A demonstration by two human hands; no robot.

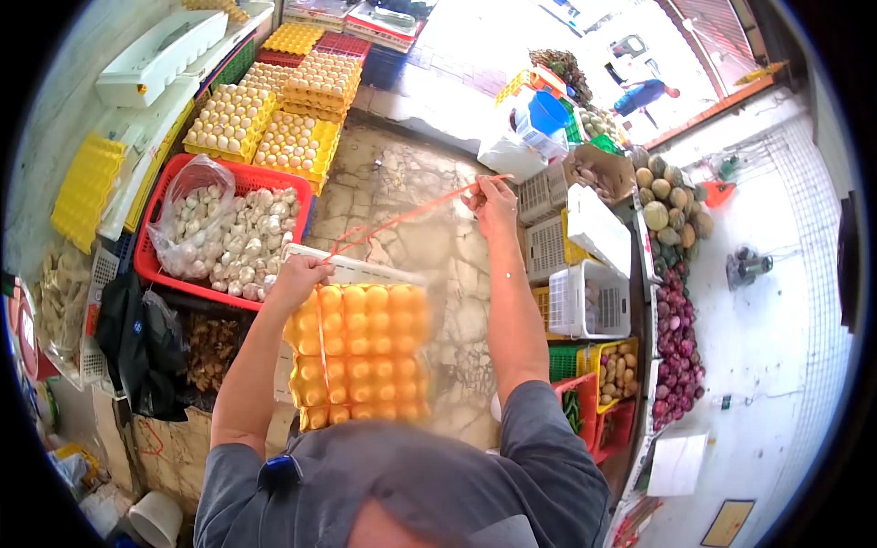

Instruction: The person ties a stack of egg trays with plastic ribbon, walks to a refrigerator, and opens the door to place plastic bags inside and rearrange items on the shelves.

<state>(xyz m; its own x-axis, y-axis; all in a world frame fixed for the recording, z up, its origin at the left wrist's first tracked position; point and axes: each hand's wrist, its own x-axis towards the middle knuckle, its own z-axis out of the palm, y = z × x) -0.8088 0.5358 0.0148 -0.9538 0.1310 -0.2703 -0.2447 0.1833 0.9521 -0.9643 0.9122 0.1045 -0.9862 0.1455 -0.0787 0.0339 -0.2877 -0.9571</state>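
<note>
A yellow egg tray (379,352), its rounded cups facing up, sits in front of my body, slightly blurred. Pinkish-red plastic string (402,219) runs lengthwise over the tray's left part and stretches between my hands. My left hand (303,280) is closed on the string by the tray's far left corner. Raised to the far right, my right hand (493,203) pinches the string's other stretch and holds it taut. Under the far side of the tray, a pale board or crate edge (352,267) shows. Whatever lies inside or beneath the tray is hidden.
On the left are a red basket (306,205) of garlic and stacked egg trays (297,146). Crates (546,247), potatoes (618,374), red onions (681,352) and melons (662,210) line the right. A person (644,94) is outside, beyond the cracked stone floor (416,164).
</note>
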